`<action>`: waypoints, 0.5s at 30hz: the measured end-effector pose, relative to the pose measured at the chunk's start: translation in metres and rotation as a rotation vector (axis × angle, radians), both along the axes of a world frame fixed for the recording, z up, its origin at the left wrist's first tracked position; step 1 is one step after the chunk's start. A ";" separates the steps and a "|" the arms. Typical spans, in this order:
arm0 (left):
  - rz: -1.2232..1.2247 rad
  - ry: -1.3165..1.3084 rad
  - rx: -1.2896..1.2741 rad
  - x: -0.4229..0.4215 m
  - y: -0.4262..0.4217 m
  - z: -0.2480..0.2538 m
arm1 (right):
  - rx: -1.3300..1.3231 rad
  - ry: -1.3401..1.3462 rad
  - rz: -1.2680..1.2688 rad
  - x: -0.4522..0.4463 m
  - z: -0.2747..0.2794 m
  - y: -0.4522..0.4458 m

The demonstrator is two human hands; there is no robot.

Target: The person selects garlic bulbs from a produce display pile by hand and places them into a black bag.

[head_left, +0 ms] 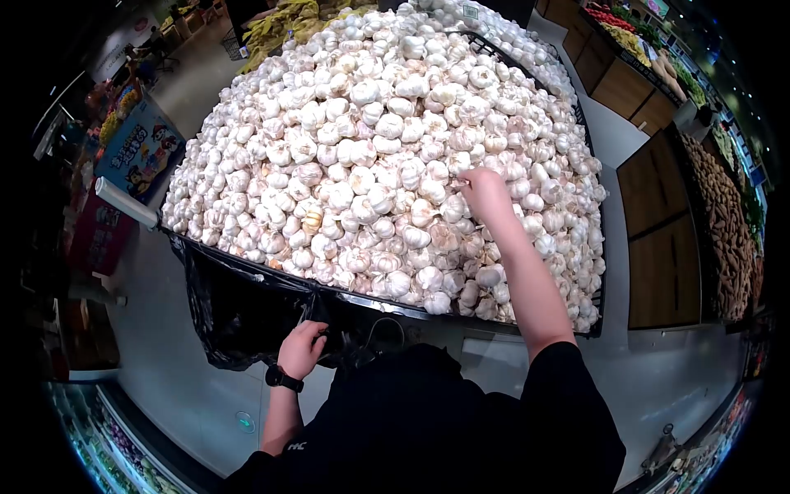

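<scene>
A large heap of garlic bulbs (362,152) fills the dark-rimmed display bin in front of me. My right hand (484,193) reaches over its right half, with fingers pinched together at the surface of the heap. What lies between those fingertips is too small to make out. Below the bin's front edge hangs a black plastic bag (216,309), its mouth open and its inside dark. At the bag's right side is my left hand (302,347), wearing a black watch (283,378); its fingers are curled at the bag's edge and appear to grip it.
A white roll (125,202) sticks out from the bin's left corner. Yellow mesh bags (292,26) lie behind the heap. To the right stands a wooden stand (665,259) with brown root vegetables (724,230). A blue printed box (140,148) is at the left.
</scene>
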State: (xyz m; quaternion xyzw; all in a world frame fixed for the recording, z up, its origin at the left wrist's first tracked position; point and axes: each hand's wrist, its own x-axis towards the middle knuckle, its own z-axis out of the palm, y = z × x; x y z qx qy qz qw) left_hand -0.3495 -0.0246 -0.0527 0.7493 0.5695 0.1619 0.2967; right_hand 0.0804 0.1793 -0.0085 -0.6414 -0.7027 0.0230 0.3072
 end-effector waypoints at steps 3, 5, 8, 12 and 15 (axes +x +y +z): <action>0.014 -0.004 0.018 0.005 0.004 0.006 | -0.063 -0.077 0.005 -0.009 -0.007 0.014; 0.037 -0.045 0.012 0.003 0.001 0.004 | 0.133 -0.017 0.007 -0.011 -0.007 0.014; 0.009 0.007 -0.013 -0.002 -0.004 -0.006 | -0.099 -0.111 0.060 -0.012 -0.005 0.021; 0.013 0.006 -0.035 -0.003 -0.005 -0.009 | -0.053 -0.276 0.052 -0.007 -0.018 0.036; 0.029 -0.021 -0.002 -0.003 -0.004 -0.006 | -0.282 0.184 0.070 0.004 0.002 0.037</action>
